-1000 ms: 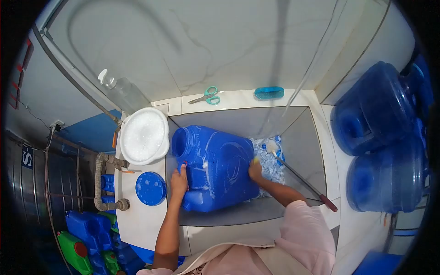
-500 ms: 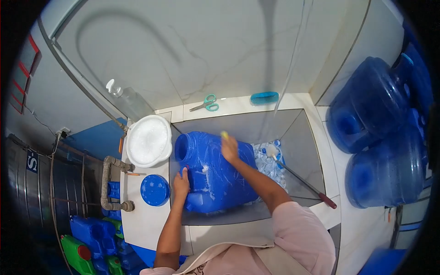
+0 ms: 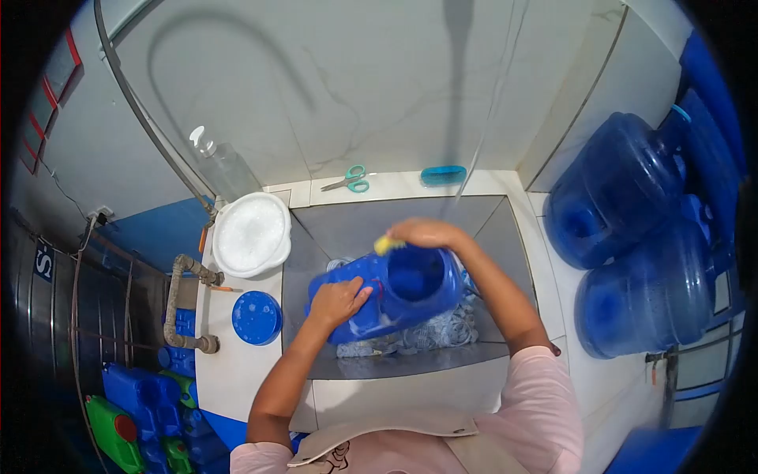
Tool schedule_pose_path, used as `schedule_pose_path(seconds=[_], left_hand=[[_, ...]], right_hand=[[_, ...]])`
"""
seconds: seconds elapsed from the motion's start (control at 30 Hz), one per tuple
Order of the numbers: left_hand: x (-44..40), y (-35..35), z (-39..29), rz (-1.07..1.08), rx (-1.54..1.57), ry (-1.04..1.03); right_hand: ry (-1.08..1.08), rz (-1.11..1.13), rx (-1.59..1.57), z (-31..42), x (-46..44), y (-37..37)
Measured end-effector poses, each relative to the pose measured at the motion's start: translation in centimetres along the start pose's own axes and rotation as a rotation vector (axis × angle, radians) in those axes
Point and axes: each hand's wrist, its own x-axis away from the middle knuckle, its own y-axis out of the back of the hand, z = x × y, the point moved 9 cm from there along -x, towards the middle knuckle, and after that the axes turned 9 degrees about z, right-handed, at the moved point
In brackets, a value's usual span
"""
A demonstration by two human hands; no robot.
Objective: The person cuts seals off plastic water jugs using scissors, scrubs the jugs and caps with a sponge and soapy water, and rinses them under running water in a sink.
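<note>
Left hand [image 3: 338,304]: was curled onto the blue jug [image 3: 387,317]
Right hand [image 3: 426,232]: yellow sponge [image 3: 384,245] was pinched near its mouth [image 3: 417,275]
Tub [image 3: 281,257]: was loaded with suds [image 3: 251,232]
Sink [image 3: 363,216]: pale bits [image 3: 442,333] were piled inside

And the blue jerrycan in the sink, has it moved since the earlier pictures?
Yes. The jerrycan has turned; its open mouth now lies further right in the picture, away from the white tub.

- I get fairly bright, cool light.
- I see soft-edged shadows on the pale grey marbled wall [image 3: 387,87].
- My view bows outward, with black corners.
</note>
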Motion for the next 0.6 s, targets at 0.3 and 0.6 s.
schedule_pose_path(seconds=[0.3, 0.6], left_hand=[[-0.6, -2.0, 7.3, -0.522, 0.290, 0.188], [-0.9, -2.5, 3.9, -0.122, 0.765, 0.204]], right_hand=[[-0.159, -0.891, -0.265, -20.1, 2.0, -9.9], [-0.049, -1.033, 0.356, 1.2, -0.2, 0.7]])
